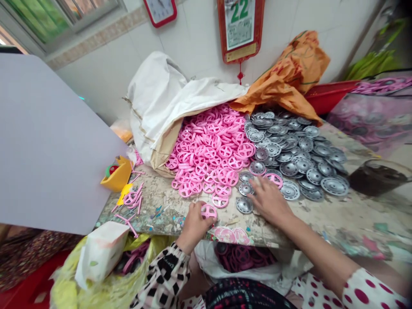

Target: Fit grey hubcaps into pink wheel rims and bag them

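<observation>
Tiled wall (106, 77) at 12 o'clock, with red-framed clock (160, 8) and tear-off calendar (240, 25), above a paint-spattered worktable (341, 219). Lavender board (51, 141) filling the view at 9 o'clock. White sack (157, 98) and orange sack (283, 81) slumped along the table's far edge. Mid-table, a heap of pink plastic wheel rims (209, 150), each a ring with crossed spokes, touching a spread of ribbed silver discs (289, 146) toward 2 o'clock. Dark-filled bowl (376, 178) at 3 o'clock. Yellow scoop (117, 176) and loose pink plastic pieces (131, 201) near the table's left edge, around 9 o'clock.

Left hand (195, 225) at 6 o'clock: curled, closed on a single pink rim (208, 211) at the table's near edge. Right hand (268, 201) at 5 o'clock: open, fingers spread and resting on the silver discs, with no firm hold visible.

Handling, as judged: rims probably light and stiff with slight flex, best pinched at the outer ring. Discs probably smooth and slippery, best lifted by the edge.
</observation>
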Available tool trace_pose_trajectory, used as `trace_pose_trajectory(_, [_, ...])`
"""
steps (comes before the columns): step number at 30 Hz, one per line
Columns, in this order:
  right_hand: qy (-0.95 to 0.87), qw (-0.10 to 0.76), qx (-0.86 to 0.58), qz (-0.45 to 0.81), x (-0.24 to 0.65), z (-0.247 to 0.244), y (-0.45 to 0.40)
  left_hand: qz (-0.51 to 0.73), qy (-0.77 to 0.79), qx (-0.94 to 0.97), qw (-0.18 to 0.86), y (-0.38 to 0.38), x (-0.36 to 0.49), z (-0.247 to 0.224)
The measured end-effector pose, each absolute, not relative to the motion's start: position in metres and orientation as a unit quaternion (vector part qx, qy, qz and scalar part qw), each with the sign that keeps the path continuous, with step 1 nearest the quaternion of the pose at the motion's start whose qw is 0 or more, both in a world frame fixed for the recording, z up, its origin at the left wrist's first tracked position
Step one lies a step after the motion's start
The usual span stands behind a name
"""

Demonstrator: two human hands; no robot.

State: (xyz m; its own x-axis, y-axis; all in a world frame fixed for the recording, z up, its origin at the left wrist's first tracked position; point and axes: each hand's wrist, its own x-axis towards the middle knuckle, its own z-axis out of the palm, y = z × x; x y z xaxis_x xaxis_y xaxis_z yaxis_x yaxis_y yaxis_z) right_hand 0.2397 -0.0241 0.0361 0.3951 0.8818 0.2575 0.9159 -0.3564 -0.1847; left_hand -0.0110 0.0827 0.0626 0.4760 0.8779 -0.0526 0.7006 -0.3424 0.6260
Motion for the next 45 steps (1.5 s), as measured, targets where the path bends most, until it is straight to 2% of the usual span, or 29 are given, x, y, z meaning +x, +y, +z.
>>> trace_pose_trajectory(3, [-0.465, 0.124, -0.872, -0.088, 0.255, 0.037, -0.029, 0.181, 0.516, 0.752, 0.368, 0.078, -0.006, 0.063])
trace_pose_trajectory(7, [-0.507, 0.103, -0.852, -0.079, 0.252, 0.031, -0.037, 0.221, 0.503, 0.612, 0.569, 0.069, 0.000, 0.063])
trace_pose_trajectory(9, [-0.547, 0.118, -0.825, -0.084, 0.247, 0.027, -0.041, 0.215, 0.474, 0.534, 0.667, 0.064, 0.001, 0.066])
trace_pose_trajectory(12, [-0.574, 0.171, -0.795, -0.100, 0.252, 0.028, -0.043, 0.198, 0.435, 0.455, 0.751, 0.059, -0.001, 0.072])
trace_pose_trajectory(15, [-0.529, 0.176, -0.823, -0.108, 0.273, 0.038, -0.039, 0.196, 0.410, 0.380, 0.806, 0.056, -0.002, 0.076])
trace_pose_trajectory(19, [-0.454, 0.080, -0.883, -0.086, 0.301, 0.055, -0.027, 0.198, 0.384, 0.313, 0.846, 0.052, 0.000, 0.077])
trace_pose_trajectory(23, [-0.466, 0.004, -0.883, -0.049, 0.309, 0.059, -0.016, 0.187, 0.367, 0.283, 0.866, 0.050, 0.002, 0.077])
trace_pose_trajectory(28, [-0.474, -0.016, -0.880, -0.033, 0.307, 0.058, -0.014, 0.171, 0.355, 0.272, 0.878, 0.053, -0.002, 0.074])
trace_pose_trajectory(36, [-0.485, 0.075, -0.870, -0.040, 0.311, 0.070, -0.022, 0.152, 0.351, 0.254, 0.888, 0.052, -0.002, 0.075])
trace_pose_trajectory(41, [-0.483, 0.237, -0.843, -0.013, 0.300, 0.069, -0.029, 0.176, 0.344, 0.243, 0.890, 0.049, 0.004, 0.079])
trace_pose_trajectory(45, [-0.563, 0.340, -0.750, 0.067, 0.251, 0.076, -0.042, 0.200, 0.354, 0.241, 0.882, 0.046, 0.012, 0.079])
